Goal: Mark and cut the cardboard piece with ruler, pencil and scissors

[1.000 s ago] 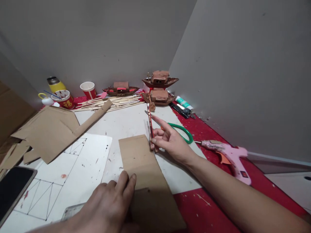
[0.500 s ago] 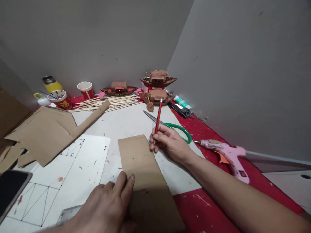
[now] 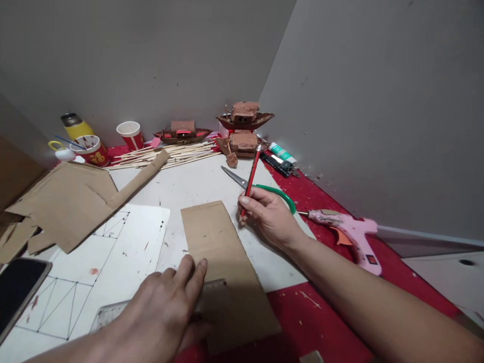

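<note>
A strip of brown cardboard (image 3: 212, 232) lies in front of me, its far end on the white sheet and its near end over the red surface. My left hand (image 3: 166, 297) presses down at its left edge, on a clear ruler (image 3: 217, 286) that crosses the strip; the palm hides the ruler's middle. In my right hand (image 3: 266, 214), closed fingers grip a red pencil (image 3: 253, 174), upper end leaning right. That hand is just right of the strip's far part. Scissors (image 3: 278, 190) with green handles lie behind its fingers.
A pink glue gun (image 3: 350, 229) rests at right. Along the back stand brown model boats (image 3: 245, 118), wooden sticks (image 3: 170, 154), paper cups (image 3: 129, 135) and a yellow bottle (image 3: 78, 127). Cardboard pieces (image 3: 75, 201), a drawing on paper (image 3: 113, 262) and a phone (image 3: 22, 292) occupy the left.
The pencil leans more to the right, and my right hand has shifted slightly away from the cardboard's edge. The ruler on the strip shows more clearly. My view has moved a little.
</note>
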